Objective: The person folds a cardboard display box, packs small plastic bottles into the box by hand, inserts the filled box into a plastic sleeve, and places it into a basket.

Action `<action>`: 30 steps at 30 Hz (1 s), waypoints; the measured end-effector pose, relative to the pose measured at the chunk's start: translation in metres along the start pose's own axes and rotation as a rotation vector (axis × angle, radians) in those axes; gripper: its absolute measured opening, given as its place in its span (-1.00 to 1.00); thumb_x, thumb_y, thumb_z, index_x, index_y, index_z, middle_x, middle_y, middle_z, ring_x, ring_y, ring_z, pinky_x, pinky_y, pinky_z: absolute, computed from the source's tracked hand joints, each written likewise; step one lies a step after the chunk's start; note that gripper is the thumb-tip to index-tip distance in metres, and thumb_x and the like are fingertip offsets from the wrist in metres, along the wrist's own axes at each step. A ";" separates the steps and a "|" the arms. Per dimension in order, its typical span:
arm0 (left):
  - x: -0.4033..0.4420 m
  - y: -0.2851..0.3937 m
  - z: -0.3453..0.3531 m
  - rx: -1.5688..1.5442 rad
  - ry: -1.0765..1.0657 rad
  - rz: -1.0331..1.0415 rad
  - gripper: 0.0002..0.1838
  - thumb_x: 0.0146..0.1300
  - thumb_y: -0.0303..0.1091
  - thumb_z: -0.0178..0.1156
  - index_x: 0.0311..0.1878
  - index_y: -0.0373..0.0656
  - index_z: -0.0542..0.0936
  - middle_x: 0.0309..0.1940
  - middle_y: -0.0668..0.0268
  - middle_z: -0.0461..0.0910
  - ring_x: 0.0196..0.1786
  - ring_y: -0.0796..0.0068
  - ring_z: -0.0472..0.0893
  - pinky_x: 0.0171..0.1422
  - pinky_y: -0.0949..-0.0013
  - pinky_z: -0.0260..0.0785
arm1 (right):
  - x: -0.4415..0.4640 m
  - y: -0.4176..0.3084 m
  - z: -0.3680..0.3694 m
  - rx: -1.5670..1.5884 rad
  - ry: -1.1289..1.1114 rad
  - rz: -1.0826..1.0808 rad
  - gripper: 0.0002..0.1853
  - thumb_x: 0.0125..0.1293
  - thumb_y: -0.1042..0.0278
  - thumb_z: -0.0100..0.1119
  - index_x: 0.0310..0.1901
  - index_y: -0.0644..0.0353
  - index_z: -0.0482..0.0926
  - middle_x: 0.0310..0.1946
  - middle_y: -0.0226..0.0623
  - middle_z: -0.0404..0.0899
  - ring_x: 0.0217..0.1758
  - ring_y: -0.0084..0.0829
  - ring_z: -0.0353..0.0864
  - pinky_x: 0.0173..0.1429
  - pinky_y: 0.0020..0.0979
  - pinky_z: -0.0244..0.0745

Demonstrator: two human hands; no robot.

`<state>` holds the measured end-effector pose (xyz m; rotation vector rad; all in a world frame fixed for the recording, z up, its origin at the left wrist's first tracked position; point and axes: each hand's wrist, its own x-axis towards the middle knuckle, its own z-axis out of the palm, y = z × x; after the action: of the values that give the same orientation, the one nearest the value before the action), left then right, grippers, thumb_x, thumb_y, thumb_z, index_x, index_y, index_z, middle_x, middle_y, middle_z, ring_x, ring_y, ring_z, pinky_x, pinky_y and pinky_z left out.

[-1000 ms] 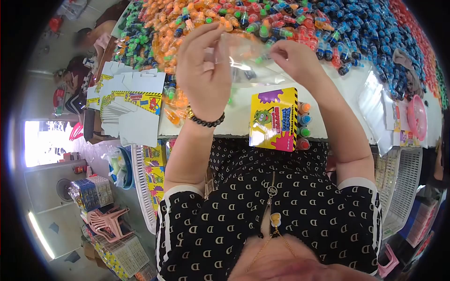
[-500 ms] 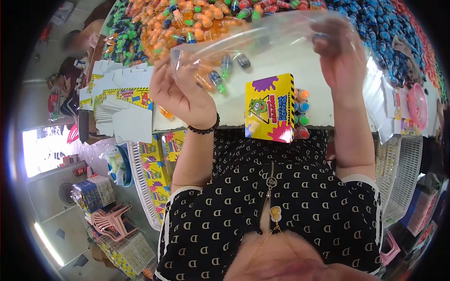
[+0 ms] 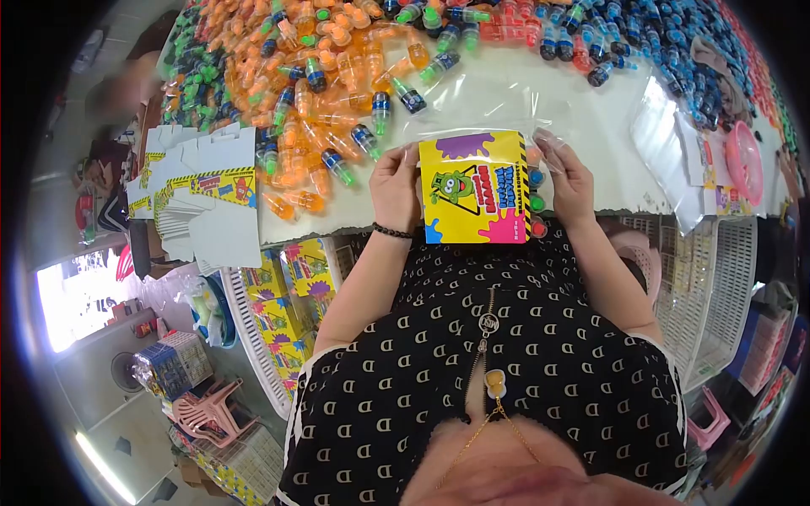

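Observation:
A yellow printed box [image 3: 472,190] with a green cartoon figure stands in front of me at the table's near edge. Several small bottles with coloured caps [image 3: 537,202] show along its right side. A clear plastic bag [image 3: 498,114] spreads behind the box and covers its far end. My left hand [image 3: 395,187] is closed on the bag's edge at the box's left side. On the right, my right hand [image 3: 567,181] grips the opposite edge of the bag beside the capped bottles. Some fingertips are hidden behind the box and film.
Piles of orange bottles [image 3: 337,67] and blue bottles [image 3: 650,51] cover the table's far side. Flat white-and-yellow cartons [image 3: 207,190] lie at left. A pink basket [image 3: 744,160] stands at right. Below the table, a white crate [image 3: 249,333] holds yellow boxes.
Both hands have come down and closer together, bringing the plastic bag from above the table onto the far end of the yellow box. The box now sits slightly further left in view.

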<state>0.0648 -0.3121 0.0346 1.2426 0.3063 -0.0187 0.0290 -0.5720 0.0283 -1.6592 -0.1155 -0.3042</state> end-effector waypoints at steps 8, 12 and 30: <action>0.013 -0.007 -0.003 0.574 -0.153 0.254 -0.89 0.29 -0.48 0.20 -0.18 -0.32 0.57 -0.30 0.34 0.63 -0.28 0.63 0.57 -0.18 0.54 0.44 | 0.008 0.018 -0.006 -0.381 0.051 0.436 -0.78 0.39 0.45 0.11 0.01 0.31 0.55 -0.02 -0.23 0.62 -0.01 -0.46 0.60 0.06 -0.44 0.48; 0.032 -0.016 -0.019 1.034 -0.213 0.573 -0.86 0.25 -0.51 0.23 -0.17 -0.36 0.57 -0.31 0.33 0.65 -0.30 0.65 0.58 -0.20 0.55 0.44 | 0.014 0.017 -0.004 -0.783 -0.020 0.018 -0.84 0.29 0.48 0.17 -0.11 0.27 0.56 -0.20 -0.22 0.62 -0.17 -0.37 0.61 -0.10 -0.41 0.50; -0.022 0.010 -0.025 0.921 -0.257 0.254 -0.86 0.21 -0.41 0.22 -0.26 -0.30 0.60 -0.34 0.09 0.60 -0.32 0.25 0.65 -0.27 0.33 0.47 | 0.018 -0.073 -0.022 -0.765 -0.191 0.013 -0.71 0.18 0.45 0.19 -0.03 0.18 0.57 -0.08 -0.17 0.58 -0.04 -0.19 0.59 0.03 -0.33 0.48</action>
<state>0.0398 -0.2893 0.0420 2.1608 -0.1174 -0.1092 0.0249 -0.5872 0.1055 -2.4473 -0.1409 -0.1852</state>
